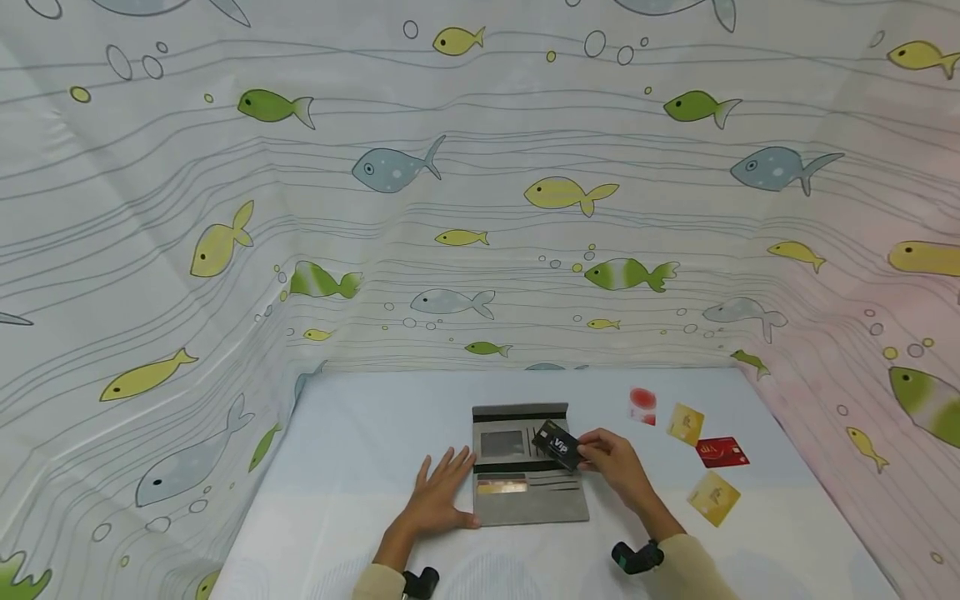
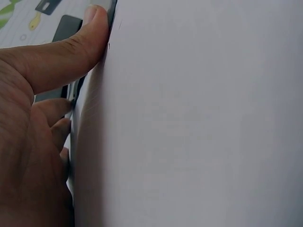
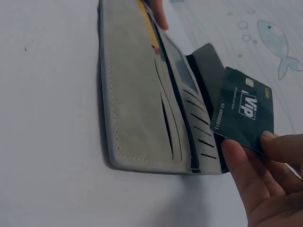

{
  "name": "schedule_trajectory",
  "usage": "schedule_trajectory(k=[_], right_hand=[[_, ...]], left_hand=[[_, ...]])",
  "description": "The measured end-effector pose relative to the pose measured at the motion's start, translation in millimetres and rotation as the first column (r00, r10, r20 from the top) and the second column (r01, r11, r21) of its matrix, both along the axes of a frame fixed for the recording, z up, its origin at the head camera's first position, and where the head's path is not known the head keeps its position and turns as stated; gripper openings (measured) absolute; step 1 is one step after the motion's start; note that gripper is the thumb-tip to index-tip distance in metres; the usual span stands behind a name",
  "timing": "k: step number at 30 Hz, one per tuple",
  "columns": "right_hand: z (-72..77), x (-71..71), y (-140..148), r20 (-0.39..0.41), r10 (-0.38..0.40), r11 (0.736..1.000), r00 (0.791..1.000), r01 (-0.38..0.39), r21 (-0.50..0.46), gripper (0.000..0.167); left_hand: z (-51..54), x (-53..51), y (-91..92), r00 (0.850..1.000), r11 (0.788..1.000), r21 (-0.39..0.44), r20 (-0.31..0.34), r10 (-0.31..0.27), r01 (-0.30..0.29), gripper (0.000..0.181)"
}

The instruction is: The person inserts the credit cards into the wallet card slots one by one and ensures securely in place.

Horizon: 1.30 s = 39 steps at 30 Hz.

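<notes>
A grey wallet (image 1: pixel 532 507) lies unfolded on the table, with card slots, a clear window and a gold card (image 1: pixel 502 487) in its lower half. The left hand (image 1: pixel 438 498) rests at the wallet's left edge, fingers spread and thumb at the lower corner; in the left wrist view its thumb (image 2: pixel 71 59) lies along the edge. Between thumb and fingers the right hand (image 1: pixel 618 471) pinches a black VIP card (image 1: pixel 557 445) over the wallet's upper right part. The right wrist view shows this card (image 3: pixel 246 111) raised beside the slots of the wallet (image 3: pixel 132 109), held by the right hand (image 3: pixel 265 175).
Right of the wallet lie a red and white card (image 1: pixel 642 406), a gold card (image 1: pixel 686 424), a red card (image 1: pixel 722 452) and another gold card (image 1: pixel 715 499). A fish-patterned curtain (image 1: pixel 495 267) surrounds the white table (image 1: pixel 360 433) at the back and sides.
</notes>
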State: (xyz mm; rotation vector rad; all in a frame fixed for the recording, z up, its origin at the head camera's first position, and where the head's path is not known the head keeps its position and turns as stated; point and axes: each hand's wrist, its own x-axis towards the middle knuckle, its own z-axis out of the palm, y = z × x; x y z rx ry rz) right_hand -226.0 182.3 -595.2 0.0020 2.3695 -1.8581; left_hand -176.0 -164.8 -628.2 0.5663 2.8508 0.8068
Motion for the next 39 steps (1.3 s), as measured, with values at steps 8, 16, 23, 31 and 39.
schedule_trajectory(k=[8,16,23,31,39], right_hand=[[-3.1,-6.5,-13,-0.014,0.018,1.000,1.000,-0.018,-0.009,0.012],[-12.1,-2.3,-23,0.016,0.034,0.997,0.999,-0.035,0.072,0.010],[-15.7,-4.3,-21,-0.073,0.060,0.970,0.996,-0.041,0.238,0.009],[-20.9,-10.5,-19,-0.097,0.089,0.933,0.991,-0.048,0.355,0.009],[-25.2,-14.2,-19,-0.039,0.079,0.933,0.996,-0.061,0.355,0.012]], left_hand=[[1.4,-0.1,0.4,1.000,1.000,-0.006,0.001,0.007,-0.007,0.113],[0.0,3.3,3.3,1.000,1.000,0.004,0.021,0.004,-0.005,0.112],[-2.6,3.0,0.5,1.000,1.000,0.000,0.001,-0.002,0.002,0.112],[-2.3,-0.1,-3.1,1.000,1.000,-0.015,0.001,0.005,-0.004,0.113],[-2.3,-2.1,-1.7,1.000,1.000,-0.012,-0.002,-0.005,0.005,0.113]])
